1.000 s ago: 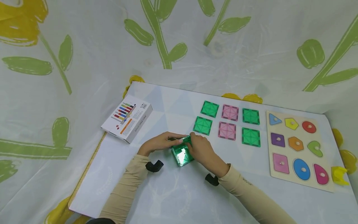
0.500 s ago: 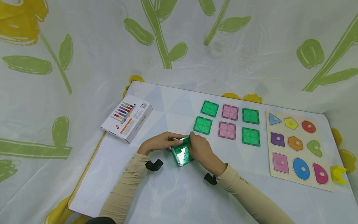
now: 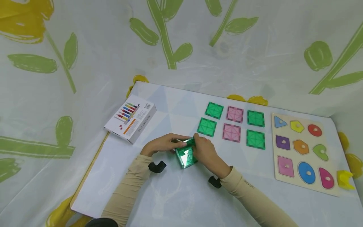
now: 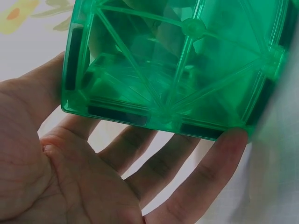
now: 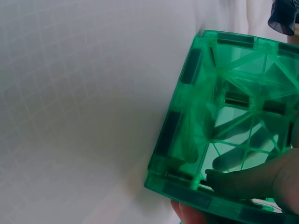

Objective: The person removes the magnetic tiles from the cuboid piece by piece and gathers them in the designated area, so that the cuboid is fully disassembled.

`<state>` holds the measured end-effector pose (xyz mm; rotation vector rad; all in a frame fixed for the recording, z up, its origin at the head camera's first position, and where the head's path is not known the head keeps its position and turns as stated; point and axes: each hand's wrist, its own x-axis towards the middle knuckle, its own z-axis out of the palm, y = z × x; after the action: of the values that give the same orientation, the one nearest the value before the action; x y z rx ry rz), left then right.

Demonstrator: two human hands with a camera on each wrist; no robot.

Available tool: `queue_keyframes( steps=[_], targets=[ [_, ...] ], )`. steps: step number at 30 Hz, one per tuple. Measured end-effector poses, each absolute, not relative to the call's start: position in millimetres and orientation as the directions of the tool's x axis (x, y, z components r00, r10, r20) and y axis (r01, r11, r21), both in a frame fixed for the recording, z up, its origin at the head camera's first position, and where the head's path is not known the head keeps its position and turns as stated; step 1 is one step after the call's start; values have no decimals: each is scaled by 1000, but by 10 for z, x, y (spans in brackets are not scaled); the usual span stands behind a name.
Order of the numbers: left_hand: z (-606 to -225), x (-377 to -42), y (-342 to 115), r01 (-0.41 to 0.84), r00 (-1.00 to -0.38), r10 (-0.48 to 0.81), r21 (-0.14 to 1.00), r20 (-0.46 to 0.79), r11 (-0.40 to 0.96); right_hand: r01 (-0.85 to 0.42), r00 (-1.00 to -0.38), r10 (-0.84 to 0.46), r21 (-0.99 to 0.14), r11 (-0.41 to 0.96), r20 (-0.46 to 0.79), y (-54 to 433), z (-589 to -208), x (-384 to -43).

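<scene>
Between the two hands is an open-sided box of green see-through magnetic tiles [image 3: 187, 158], tilted towards the person. My left hand [image 3: 160, 145] grips its far left edge, thumb on top; in the left wrist view its fingers [image 4: 182, 182] spread along a bordered edge of the green tile wall [image 4: 219, 70]. On the right side my right hand [image 3: 206, 154] pinches a wall: in the right wrist view the thumb [image 5: 247, 182] reaches inside the box [image 5: 180, 121], with fingertips outside. Part of the box is hidden behind the right hand.
Two rows of flat tiles lie beyond the hands, with green tiles [image 3: 206, 127] and pink tiles [image 3: 231, 132]. A wooden shape puzzle [image 3: 293, 154] lies at right beside a yellow piece [image 3: 345, 179]. A white box [image 3: 130, 119] with an abacus picture lies back left on the table [image 3: 175, 201].
The head view shifts slightly. Both hands keep their hold on the green tile box, almost unmoved.
</scene>
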<state>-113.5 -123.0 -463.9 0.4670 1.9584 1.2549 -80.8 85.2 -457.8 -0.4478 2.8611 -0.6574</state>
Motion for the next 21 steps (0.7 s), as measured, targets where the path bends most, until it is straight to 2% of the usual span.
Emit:
queue_keyframes(
  steps=[21],
  targets=[
    [-4640,-1132,-1215,-84,-656,644,887,-392,454,-177,-962,-264,-582,794,-67,959,-4667,-795]
  ],
)
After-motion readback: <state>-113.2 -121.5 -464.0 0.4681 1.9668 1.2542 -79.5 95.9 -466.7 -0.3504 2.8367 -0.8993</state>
